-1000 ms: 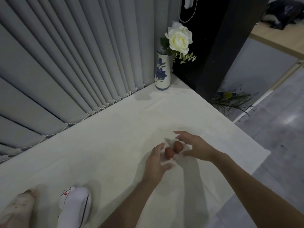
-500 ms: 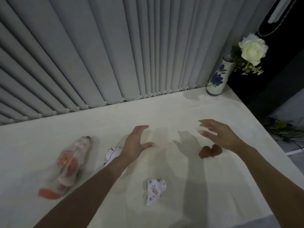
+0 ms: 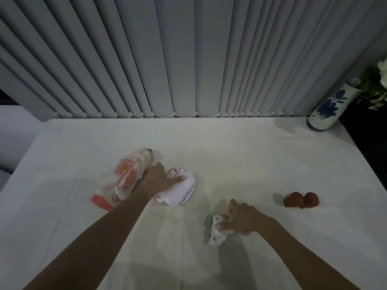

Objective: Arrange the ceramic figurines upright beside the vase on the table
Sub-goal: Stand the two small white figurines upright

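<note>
A white vase with blue flowers (image 3: pixel 328 107) stands at the table's far right corner, holding a white rose (image 3: pixel 383 73). A tall figurine with pink blossoms (image 3: pixel 123 178) lies on its side at centre left. Beside it lies a plain white figurine (image 3: pixel 182 191); my left hand (image 3: pixel 159 180) rests on it, fingers curled over its top. A small white spotted figurine (image 3: pixel 216 232) lies near the front; my right hand (image 3: pixel 244 218) closes its fingers on it. A small brown two-lobed figurine (image 3: pixel 301 199) sits alone at the right.
The table (image 3: pixel 230 155) has a pale cloth. Grey vertical blinds (image 3: pixel 167 59) hang along its far edge. The table's left edge (image 3: pixel 27 147) and right edge (image 3: pixel 364 162) drop off into dark space.
The view swung left. My left hand came down onto the plain white figurine. My right hand left the brown figurine and moved left and nearer, onto the small spotted one.
</note>
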Demonstrator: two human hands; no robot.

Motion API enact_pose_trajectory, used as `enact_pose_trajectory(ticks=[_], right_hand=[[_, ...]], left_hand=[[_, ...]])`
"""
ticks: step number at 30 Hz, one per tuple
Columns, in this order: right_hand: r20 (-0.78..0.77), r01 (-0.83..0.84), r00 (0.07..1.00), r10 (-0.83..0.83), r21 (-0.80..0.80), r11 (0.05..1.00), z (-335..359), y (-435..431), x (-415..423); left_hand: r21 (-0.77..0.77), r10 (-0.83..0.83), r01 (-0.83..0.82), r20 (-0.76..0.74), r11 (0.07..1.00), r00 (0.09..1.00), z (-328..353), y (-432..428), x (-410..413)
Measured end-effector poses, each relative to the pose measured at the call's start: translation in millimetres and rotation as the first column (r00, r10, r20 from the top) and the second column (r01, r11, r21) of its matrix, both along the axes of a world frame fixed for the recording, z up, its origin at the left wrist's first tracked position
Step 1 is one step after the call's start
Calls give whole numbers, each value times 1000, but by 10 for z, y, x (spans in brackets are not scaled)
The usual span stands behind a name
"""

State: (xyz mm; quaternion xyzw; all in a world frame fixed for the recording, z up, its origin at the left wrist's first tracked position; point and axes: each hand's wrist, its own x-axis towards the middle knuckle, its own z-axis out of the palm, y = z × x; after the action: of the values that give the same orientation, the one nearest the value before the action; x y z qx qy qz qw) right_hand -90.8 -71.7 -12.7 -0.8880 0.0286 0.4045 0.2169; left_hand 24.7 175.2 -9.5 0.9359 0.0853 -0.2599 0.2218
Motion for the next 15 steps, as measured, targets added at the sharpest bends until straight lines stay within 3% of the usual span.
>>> enact_pose_trajectory(ticks=[7,11,15], right_hand=[[125,94,988,-94,7,996,-36,333,-215],[198,146,968,-154,52,988,-30,540,-264],[227,184,952,-207,119,976,2,713,-333]], left_hand=[[-88,34,-53,-203,995,979,47,-93,-165],[-194,55,-86,-159,977,986,-1,-193,-282],[-303,-21,4,-52,953,998,0,-210,-390]])
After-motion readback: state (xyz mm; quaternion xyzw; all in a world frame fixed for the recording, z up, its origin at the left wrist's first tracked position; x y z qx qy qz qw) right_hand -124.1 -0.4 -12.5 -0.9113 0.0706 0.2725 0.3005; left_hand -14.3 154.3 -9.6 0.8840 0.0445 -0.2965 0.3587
